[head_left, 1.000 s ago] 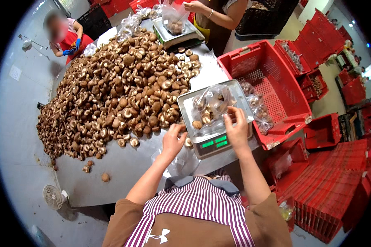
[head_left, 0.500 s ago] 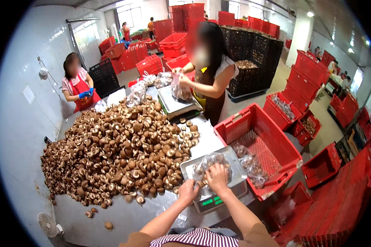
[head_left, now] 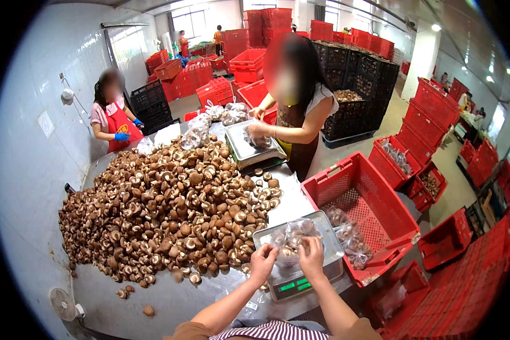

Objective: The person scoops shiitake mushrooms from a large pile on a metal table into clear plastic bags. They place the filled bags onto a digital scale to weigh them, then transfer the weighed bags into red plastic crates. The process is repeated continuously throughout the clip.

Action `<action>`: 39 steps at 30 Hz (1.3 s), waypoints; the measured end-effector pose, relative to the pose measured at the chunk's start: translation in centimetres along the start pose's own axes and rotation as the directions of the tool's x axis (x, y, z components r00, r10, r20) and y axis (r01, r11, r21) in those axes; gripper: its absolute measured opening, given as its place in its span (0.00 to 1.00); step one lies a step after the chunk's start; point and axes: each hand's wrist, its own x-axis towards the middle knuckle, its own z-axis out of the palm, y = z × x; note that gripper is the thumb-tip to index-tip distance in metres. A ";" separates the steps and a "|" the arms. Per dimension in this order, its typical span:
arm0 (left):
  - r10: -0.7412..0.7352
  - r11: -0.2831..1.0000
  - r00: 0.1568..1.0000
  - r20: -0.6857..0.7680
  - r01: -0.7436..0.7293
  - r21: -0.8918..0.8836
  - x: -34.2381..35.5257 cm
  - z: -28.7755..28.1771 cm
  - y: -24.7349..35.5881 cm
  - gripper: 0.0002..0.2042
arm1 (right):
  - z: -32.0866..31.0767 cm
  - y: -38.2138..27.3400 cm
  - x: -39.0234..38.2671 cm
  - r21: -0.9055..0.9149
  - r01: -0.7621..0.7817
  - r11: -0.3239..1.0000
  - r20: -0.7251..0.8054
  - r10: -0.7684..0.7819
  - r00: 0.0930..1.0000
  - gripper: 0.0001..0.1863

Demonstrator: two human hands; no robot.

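A clear plastic bag of mushrooms rests on the metal tray of a digital scale with a green lit display, close in front of me. My left hand is closed, its fingers pinching the near left edge of the bag. On the bag's right edge, my right hand is closed in a similar pinch. Mushrooms show through the plastic between both hands. Left of the scale spreads a big heap of brown mushrooms on the metal table.
Beside the scale on the right stands a red crate with several filled bags. Across the table a person handles a bag on a second scale; another person in a red apron stands far left. A small fan sits at near left.
My right hand has drawn back from atop the bag to its near edge, and my left hand has risen slightly to the bag. The co-worker's hands have lowered onto their bag.
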 end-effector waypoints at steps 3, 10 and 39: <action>0.132 0.990 0.991 -0.032 -0.130 0.044 0.3 0.2 0.3 0.11 | -2.5 -0.8 -2.4 -0.018 0.051 0.999 -0.056 -0.052 0.997 0.07; -0.106 0.987 0.992 0.066 0.113 -0.112 -4.7 -2.4 -2.0 0.09 | -2.3 -0.8 -14.0 0.011 -0.217 0.976 0.607 0.166 0.777 0.12; -0.596 0.784 0.791 0.134 0.538 0.311 -18.0 -12.9 -20.5 0.20 | 5.5 8.1 -22.0 -0.421 -0.018 0.907 0.873 0.410 0.264 0.22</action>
